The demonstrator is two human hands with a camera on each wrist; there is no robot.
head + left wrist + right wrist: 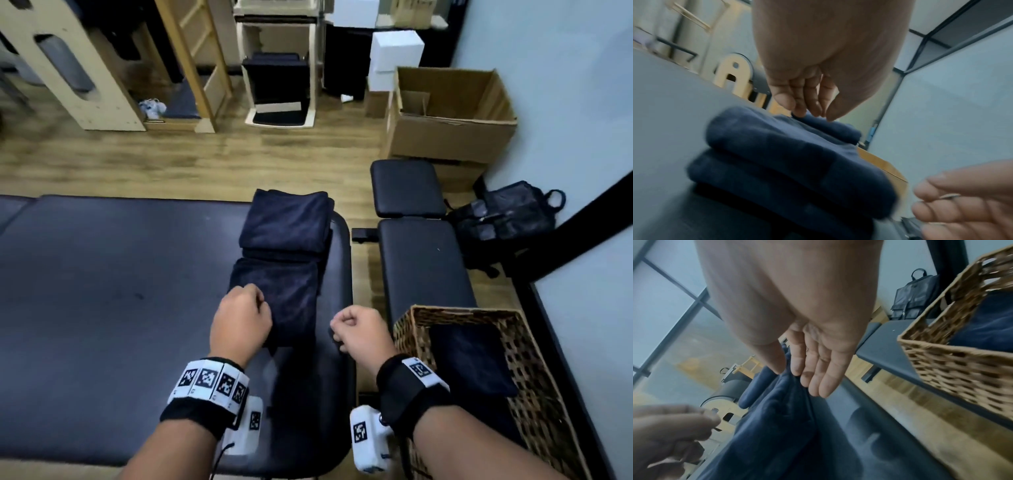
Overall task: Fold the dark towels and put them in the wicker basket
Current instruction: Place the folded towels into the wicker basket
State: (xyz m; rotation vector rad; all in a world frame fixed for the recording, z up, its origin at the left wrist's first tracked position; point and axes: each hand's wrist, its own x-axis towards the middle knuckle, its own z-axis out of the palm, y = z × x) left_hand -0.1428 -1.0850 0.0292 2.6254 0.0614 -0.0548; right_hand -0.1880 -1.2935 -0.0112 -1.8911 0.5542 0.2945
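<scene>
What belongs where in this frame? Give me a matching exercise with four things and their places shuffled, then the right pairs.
Things:
1. wicker basket
2. backpack
3. cardboard box
4. stack of folded towels

Places:
A. on the floor, right of the bench
B. on the right end of the padded table
C. on the near end of the bench
D. on the floor, past the bench's far end

Pairs: 1-C, 2-A, 3-D, 4-B

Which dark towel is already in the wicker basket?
The flat folded towel inside the wicker basket on the right. The other towels sit stacked on the padded table.
</scene>
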